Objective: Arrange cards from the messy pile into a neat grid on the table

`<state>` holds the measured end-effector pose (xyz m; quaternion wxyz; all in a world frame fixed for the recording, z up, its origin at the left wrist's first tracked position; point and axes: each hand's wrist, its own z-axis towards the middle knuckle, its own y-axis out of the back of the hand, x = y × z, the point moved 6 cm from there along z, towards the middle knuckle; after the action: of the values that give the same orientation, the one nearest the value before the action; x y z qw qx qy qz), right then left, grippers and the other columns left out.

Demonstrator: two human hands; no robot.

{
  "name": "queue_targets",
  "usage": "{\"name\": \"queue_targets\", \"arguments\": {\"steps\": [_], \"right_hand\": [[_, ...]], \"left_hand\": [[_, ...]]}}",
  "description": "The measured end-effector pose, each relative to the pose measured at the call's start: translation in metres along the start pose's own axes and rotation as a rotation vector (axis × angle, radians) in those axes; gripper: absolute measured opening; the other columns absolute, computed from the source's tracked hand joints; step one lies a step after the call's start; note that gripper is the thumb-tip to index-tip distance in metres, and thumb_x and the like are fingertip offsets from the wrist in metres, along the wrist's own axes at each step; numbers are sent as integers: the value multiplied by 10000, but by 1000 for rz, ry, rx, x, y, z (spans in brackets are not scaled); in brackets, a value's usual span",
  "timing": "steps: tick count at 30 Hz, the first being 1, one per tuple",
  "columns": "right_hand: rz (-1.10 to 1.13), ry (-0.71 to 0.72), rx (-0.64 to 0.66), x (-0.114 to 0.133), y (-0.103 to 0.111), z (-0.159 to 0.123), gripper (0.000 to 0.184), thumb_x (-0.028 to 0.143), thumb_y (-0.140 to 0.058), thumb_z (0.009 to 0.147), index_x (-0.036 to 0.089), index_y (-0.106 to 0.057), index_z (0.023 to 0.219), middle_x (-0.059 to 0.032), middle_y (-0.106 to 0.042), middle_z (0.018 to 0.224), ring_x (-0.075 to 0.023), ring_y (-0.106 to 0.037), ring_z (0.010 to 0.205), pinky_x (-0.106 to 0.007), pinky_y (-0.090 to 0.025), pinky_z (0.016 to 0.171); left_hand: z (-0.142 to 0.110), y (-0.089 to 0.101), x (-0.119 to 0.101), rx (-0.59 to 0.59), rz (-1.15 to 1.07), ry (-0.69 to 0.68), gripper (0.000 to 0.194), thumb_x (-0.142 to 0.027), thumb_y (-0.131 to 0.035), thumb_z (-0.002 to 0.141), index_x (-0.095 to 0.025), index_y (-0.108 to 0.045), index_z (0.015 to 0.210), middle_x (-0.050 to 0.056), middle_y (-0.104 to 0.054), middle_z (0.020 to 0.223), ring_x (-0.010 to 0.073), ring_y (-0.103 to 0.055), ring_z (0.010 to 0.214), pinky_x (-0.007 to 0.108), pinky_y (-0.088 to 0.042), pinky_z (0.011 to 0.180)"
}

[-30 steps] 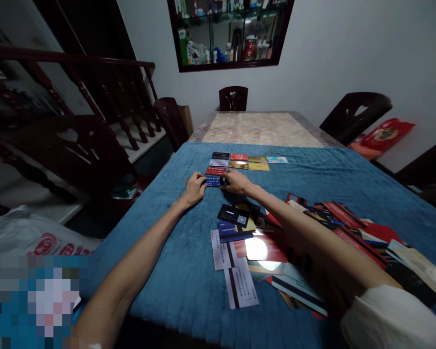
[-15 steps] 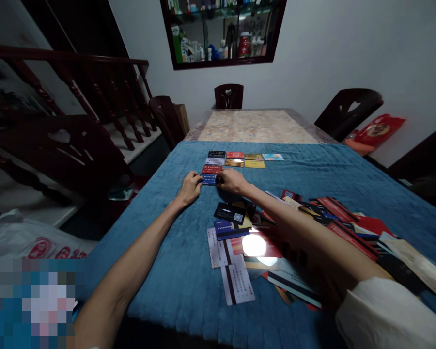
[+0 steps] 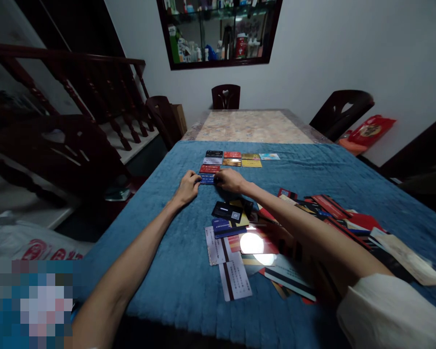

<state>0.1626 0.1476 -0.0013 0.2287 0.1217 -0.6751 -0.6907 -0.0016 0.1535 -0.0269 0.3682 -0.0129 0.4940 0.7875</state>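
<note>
A blue card [image 3: 207, 179] lies flat on the blue cloth, with my hands at its two short ends. My left hand [image 3: 188, 186] has its fingers closed at the card's left end. At the right end, the bent fingers of my right hand [image 3: 229, 180] grip it and hide part of it. Just beyond lies a red card [image 3: 210, 168], and above that a pale card [image 3: 212, 161] and a black card [image 3: 214, 153]. To their right are an orange-red card [image 3: 232, 154], a yellow card [image 3: 252, 164] and several others in rows.
A loose heap of cards spreads under and right of my right forearm, including a black card [image 3: 227, 211] and a white striped card [image 3: 235, 280]. Dark wooden chairs [image 3: 225, 97] stand around the table. A white plastic bag [image 3: 32, 237] is at the lower left.
The whole view has shifted slightly to the left. Both hands stay at the ends of the blue card, and the cards keep their places.
</note>
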Motion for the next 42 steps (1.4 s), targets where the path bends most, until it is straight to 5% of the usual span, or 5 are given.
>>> {"name": "queue_targets", "arguments": {"steps": [7,17,26,32,42], "right_hand": [[38,48,-16,-4,10,-16,415,189,-602,867,166,-661,1277,-113,-693,1237,-235,-632,1107,-275,-460,871],[100,63,-203,-32,55,-73,268,164,-596,879,164,-727,1113,-88,-736,1121,-211,-644,1025,-293,-450,878],[-44,-8,-286,-81,61,-160,257,222,-539,903,174,-754,1036,-110,-738,997,-244,-583,919,-342,-424,788],[-56,-85,-212,-95,41,-189,272,309,-524,936,192,-748,1037,-118,-735,1028,-248,-570,917,-363,-414,784],[-140,-180,-148,-86,25,-191,384,526,-582,913,239,-720,1128,-109,-702,1158,-288,-540,1056,-354,-387,756]], "left_hand": [[0,1,0,-8,6,-11,170,-107,-565,832,-162,-695,927,78,-594,1002,207,-611,958,373,-533,932],[1,11,-13,-70,31,-86,184,-132,-527,851,-161,-693,927,93,-596,1024,225,-610,992,375,-520,956],[7,7,-102,-38,-81,-356,187,-137,-531,876,-165,-690,970,84,-627,1024,215,-600,990,378,-520,918],[18,-21,-161,160,-64,-500,253,-118,-546,865,-168,-694,1064,99,-648,1075,235,-576,1012,409,-500,926],[33,-78,-181,579,20,-367,400,-138,-549,854,-171,-626,1246,92,-617,1332,286,-493,1248,465,-421,1070]]}}
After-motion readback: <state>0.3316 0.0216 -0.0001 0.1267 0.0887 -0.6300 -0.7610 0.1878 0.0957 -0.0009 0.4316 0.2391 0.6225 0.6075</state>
